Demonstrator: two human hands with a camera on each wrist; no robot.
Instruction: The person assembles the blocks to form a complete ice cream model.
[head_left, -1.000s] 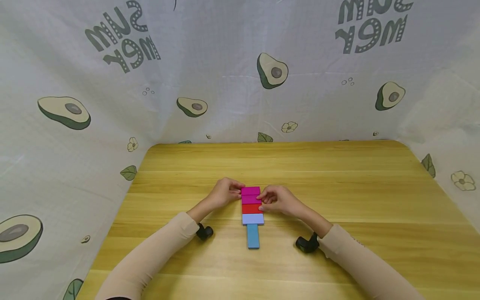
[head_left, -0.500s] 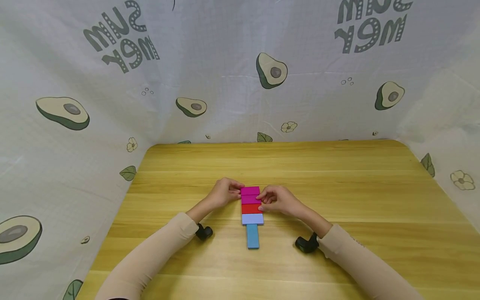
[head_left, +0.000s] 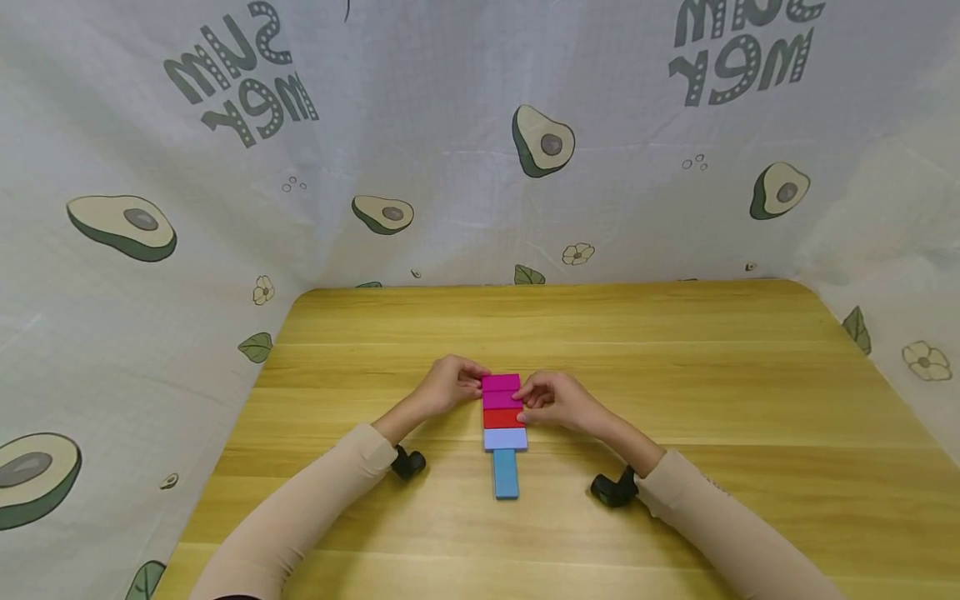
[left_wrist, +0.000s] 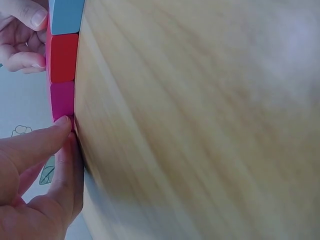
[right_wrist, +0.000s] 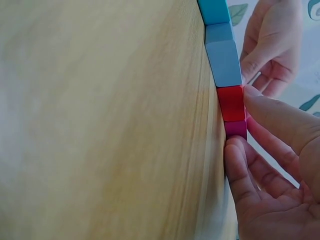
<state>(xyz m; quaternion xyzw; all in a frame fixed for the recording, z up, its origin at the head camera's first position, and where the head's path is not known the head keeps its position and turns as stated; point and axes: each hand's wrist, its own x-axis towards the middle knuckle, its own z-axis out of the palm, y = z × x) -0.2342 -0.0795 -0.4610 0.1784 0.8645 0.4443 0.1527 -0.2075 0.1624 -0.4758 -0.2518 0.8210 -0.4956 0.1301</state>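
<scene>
Several flat-lying coloured blocks form a line in the middle of the head view. The far magenta block point(head_left: 500, 382) and a second magenta block point(head_left: 501, 400) lie beyond a red block point(head_left: 501, 418). Nearer are a light blue block point(head_left: 506, 439) laid crosswise and a blue block point(head_left: 506, 475) laid lengthwise. My left hand point(head_left: 448, 383) touches the left ends of the magenta blocks with bent fingers and thumb. From the right, my right hand point(head_left: 562, 402) touches the second magenta block with its fingers; its thumb point(right_wrist: 265, 102) rests at the red block's edge.
The blocks lie on a wooden table point(head_left: 712, 375) with rounded far corners. A white cloth point(head_left: 450, 125) printed with avocados hangs behind and at both sides. Black wrist cameras point(head_left: 408, 463) sit under both sleeves.
</scene>
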